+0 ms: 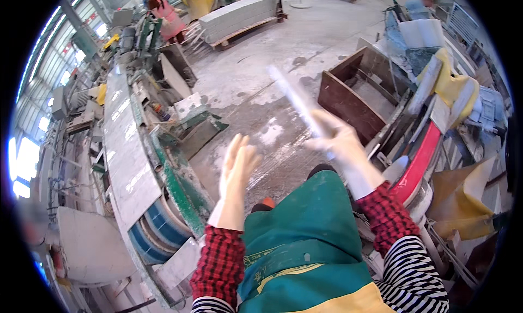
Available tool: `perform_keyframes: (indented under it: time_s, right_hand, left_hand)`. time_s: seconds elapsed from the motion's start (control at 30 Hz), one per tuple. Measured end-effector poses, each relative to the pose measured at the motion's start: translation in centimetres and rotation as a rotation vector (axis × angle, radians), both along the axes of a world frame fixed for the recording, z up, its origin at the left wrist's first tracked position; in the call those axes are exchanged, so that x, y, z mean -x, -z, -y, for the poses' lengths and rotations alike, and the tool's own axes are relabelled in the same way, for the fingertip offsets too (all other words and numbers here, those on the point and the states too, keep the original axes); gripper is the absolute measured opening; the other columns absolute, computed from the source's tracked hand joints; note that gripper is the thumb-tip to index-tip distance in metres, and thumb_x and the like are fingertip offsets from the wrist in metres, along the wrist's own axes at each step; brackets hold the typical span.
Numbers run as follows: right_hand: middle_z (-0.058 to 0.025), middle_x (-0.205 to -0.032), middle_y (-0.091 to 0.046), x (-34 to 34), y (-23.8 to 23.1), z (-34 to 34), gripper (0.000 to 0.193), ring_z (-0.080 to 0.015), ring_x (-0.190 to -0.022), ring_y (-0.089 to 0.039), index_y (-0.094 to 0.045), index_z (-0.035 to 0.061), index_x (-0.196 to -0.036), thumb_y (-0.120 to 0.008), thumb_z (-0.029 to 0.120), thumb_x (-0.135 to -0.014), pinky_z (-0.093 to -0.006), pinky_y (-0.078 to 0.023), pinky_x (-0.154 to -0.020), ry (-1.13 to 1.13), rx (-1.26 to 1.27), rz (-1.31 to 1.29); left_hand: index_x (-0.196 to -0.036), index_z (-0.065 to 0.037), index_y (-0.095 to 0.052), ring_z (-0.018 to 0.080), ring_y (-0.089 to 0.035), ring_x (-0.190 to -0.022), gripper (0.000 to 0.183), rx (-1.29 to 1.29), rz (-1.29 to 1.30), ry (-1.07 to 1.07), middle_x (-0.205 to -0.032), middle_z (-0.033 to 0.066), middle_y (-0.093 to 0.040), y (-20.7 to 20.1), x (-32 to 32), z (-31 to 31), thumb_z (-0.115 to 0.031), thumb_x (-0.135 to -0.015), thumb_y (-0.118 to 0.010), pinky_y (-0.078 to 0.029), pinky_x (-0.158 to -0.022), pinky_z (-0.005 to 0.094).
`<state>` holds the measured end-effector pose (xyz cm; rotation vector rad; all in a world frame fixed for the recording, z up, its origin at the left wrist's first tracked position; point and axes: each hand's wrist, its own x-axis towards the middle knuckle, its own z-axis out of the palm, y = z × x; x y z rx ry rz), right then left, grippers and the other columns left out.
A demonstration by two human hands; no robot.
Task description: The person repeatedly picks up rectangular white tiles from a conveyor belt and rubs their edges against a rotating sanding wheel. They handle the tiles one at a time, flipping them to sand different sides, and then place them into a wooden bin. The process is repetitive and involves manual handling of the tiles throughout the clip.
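My right hand is closed around one end of a long, narrow, pale strip, perhaps stone or tile; motion blur hides its exact kind. The strip slants up and away to the left, off the floor. My left hand is raised beside it with fingers stretched out and nothing in them, apart from the strip. Both hands look pale, as if in thin gloves, below red-and-black checked cuffs. A green apron hangs between my forearms.
On the left runs a machine with a long flat belt and a green frame. A brown open box stands at right, near a red bar and yellow cloth. Farther off are stacked grey slabs and two people.
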<state>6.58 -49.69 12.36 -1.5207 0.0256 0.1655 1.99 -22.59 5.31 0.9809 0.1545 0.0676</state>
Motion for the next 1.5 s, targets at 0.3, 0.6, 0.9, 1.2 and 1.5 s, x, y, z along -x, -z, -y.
perform_keyframes:
  time_s: [0.3,0.6,0.9,1.2,1.5]
  right_hand:
    - [-0.0191,-0.143,-0.061,5.9,4.4,-12.7,0.065,-0.0342,-0.131,-0.059,-0.059,0.0067,-0.142,-0.082,0.029,-0.085,-0.0409,-0.048,-0.111,-0.512,0.33,0.598]
    - [-0.0123,-0.117,-0.066,2.7,4.2,-8.2,0.068,-0.0239,-0.117,-0.062,-0.056,0.0149,-0.149,-0.084,0.029,-0.089,-0.0403,-0.05,-0.106,-0.379,0.418,0.445]
    - [-0.0176,-0.121,-0.069,-6.1,6.5,-7.0,0.085,-0.0245,-0.111,-0.066,-0.051,0.0011,-0.15,-0.084,0.046,-0.086,-0.0412,-0.055,-0.099,-0.094,0.005,0.114]
    - [-0.0057,-0.106,-0.072,7.6,6.9,-8.9,0.065,-0.0113,-0.093,-0.064,-0.057,0.0012,-0.146,-0.083,0.017,-0.088,-0.029,-0.053,-0.085,-0.478,-0.215,-0.147]
    - [-0.0104,-0.118,-0.075,2.6,7.1,-2.2,0.049,-0.0146,-0.1,-0.071,-0.06,0.0021,-0.143,-0.074,0.018,-0.099,-0.0293,-0.056,-0.09,-0.311,-0.146,-0.02]
  left_hand:
    - [-0.145,-0.006,-0.054,0.0284,-0.065,-0.118,0.044,-0.041,-0.09,-0.363,-0.134,0.0136,-0.065,0.9,5.3,-3.3,-0.021,-0.105,-0.06,-0.054,-0.101,0.0431]
    - [-0.143,-0.005,-0.056,0.0274,-0.07,-0.11,0.044,0.216,-0.396,-0.102,-0.13,0.0129,-0.068,1.5,5.8,-1.3,-0.026,-0.106,-0.06,-0.06,-0.093,0.0426]
    - [-0.136,0.005,-0.058,0.0334,-0.075,-0.097,0.049,0.128,-0.387,0.088,-0.118,0.0227,-0.071,-0.5,7.1,2.4,-0.032,-0.105,-0.057,-0.063,-0.085,0.045]
    - [-0.135,0.0,-0.062,0.0262,-0.072,-0.102,0.048,0.01,-0.436,-0.239,-0.122,0.014,-0.072,1.6,6.5,-3.3,-0.035,-0.102,-0.064,-0.06,-0.089,0.0385]
    - [-0.142,-0.006,-0.057,0.0365,-0.063,-0.123,0.056,0.233,-0.349,-0.786,-0.138,0.0126,-0.066,-1.3,13.5,-13.2,-0.046,-0.104,-0.055,-0.049,-0.109,0.054]
